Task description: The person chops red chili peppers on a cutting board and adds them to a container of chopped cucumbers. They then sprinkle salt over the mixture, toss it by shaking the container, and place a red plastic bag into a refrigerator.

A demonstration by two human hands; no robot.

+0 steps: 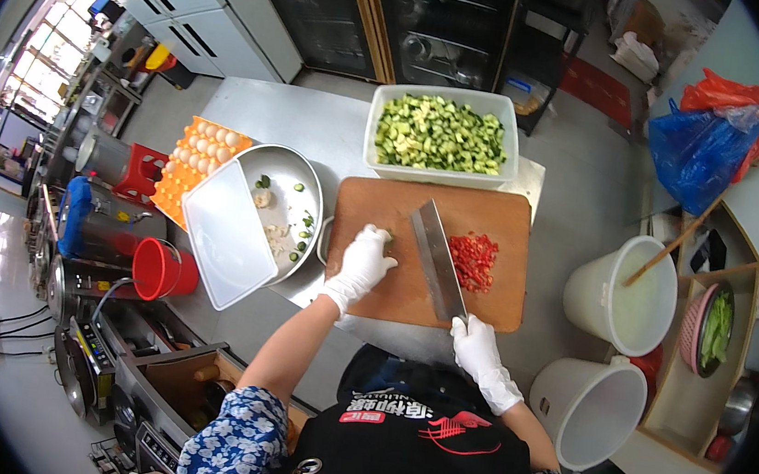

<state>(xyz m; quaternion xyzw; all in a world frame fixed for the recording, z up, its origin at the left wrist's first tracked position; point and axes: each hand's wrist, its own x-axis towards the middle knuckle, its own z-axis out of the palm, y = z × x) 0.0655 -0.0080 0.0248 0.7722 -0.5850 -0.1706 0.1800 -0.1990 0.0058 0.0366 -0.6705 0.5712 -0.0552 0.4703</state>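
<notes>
My right hand (478,355), in a white glove, grips the handle of a cleaver (437,260) whose wide blade lies slanted over the wooden cutting board (373,299). Just right of the blade is a pile of chopped red peppers (475,262). My left hand (366,267), gloved too, is over the board's left part with its fingers partly curled; a small green bit shows at its fingertips, and whether it is held I cannot tell. Behind the board stands a plastic tub (438,174) full of diced cucumber (442,132).
Left of the board sit a metal basin (318,189) with vegetable scraps, a white plastic lid (227,235) across its rim, and an orange tray of eggs (174,177). A red bucket (154,269) stands further left. Two white buckets (586,286) (560,402) are at the right.
</notes>
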